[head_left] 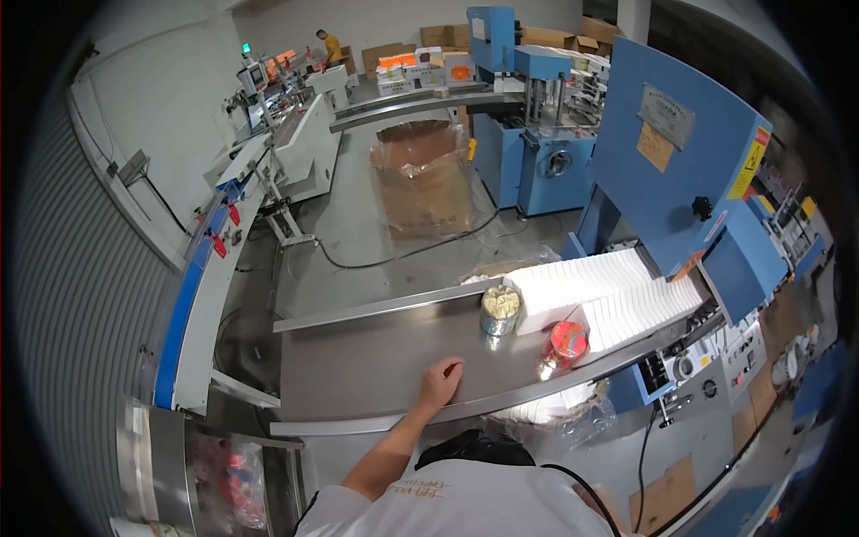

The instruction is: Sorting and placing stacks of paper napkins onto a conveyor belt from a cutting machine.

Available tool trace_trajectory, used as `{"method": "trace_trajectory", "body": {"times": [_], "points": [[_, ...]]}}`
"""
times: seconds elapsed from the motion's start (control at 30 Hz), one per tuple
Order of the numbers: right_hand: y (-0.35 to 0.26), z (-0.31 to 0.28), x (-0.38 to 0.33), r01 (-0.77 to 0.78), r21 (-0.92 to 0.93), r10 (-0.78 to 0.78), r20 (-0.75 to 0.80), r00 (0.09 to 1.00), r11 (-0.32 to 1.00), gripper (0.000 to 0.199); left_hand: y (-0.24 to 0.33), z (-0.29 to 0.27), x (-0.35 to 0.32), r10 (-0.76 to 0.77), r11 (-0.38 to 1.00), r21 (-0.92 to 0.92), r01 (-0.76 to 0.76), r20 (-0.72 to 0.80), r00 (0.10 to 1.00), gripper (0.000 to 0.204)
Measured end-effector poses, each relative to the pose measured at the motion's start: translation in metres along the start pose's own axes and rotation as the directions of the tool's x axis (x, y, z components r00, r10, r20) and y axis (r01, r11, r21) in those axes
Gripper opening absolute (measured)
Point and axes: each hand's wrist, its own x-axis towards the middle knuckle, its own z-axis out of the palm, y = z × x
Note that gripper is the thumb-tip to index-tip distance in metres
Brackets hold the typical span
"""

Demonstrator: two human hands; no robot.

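Observation:
My left hand [440, 383] rests over the near part of a bare metal worktable [376, 358], its fingers curled in and nothing showing in them. To its right, a clear round tub with a red top [567, 341] stands against the white stacks. Behind that, a round metallic container with pale gold contents [500, 306] touches the end of the far stack. Two long rows of thin white pieces [582, 279], packed on edge, run back towards the blue machine. Only a bit of my right arm shows beside my shirt; the right hand is hidden.
A tall blue machine [671, 152] stands at the right end of the table. A big lined carton [422, 192] sits on the floor beyond. On the left runs a blue-edged conveyor [192, 304]. Plastic-wrapped red items [240, 479] lie lower left. A person [330, 49] works far back.

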Motion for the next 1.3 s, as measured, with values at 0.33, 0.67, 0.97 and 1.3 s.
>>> {"method": "trace_trajectory", "body": {"times": [0.33,0.67,0.97,1.3], "points": [[-0.005,0.045,0.051,0.006,0.122,0.007,-0.106,0.994,0.993,0.031,-0.008,0.001,0.002,0.071,0.995,0.056,-0.078,0.118,0.991,0.015],[-0.017,0.054,0.093,0.018,0.229,0.039,-0.242,0.969,0.973,0.029,0.011,-0.002,-0.002,-0.092,0.995,0.056,0.082,0.198,0.976,0.018],[-0.025,0.052,0.109,0.024,0.280,0.070,-0.320,0.945,0.960,0.028,-0.006,0.002,0.000,-0.072,0.997,0.012,0.071,0.183,0.980,0.019],[-0.028,0.058,0.125,0.002,0.344,0.146,-0.403,0.904,0.939,0.027,-0.008,0.002,0.002,-0.059,0.997,-0.026,0.068,0.248,0.967,0.019]]}}
